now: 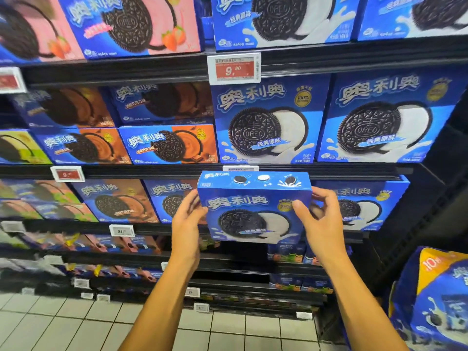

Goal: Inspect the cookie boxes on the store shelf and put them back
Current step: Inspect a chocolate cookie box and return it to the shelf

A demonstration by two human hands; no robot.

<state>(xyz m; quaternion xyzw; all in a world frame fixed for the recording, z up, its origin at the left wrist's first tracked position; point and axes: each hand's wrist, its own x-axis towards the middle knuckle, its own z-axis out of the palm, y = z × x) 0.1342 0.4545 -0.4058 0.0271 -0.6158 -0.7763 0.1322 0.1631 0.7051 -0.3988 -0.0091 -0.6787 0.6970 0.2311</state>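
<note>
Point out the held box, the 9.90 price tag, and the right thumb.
held box [253, 211]: head view, front face.
9.90 price tag [234, 69]: head view, red panel.
right thumb [301, 211]: head view, its tip on the box front.

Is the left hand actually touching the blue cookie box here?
Touching. The head view shows the left hand gripping the left edge of the blue cookie box, thumb on its front.
</note>
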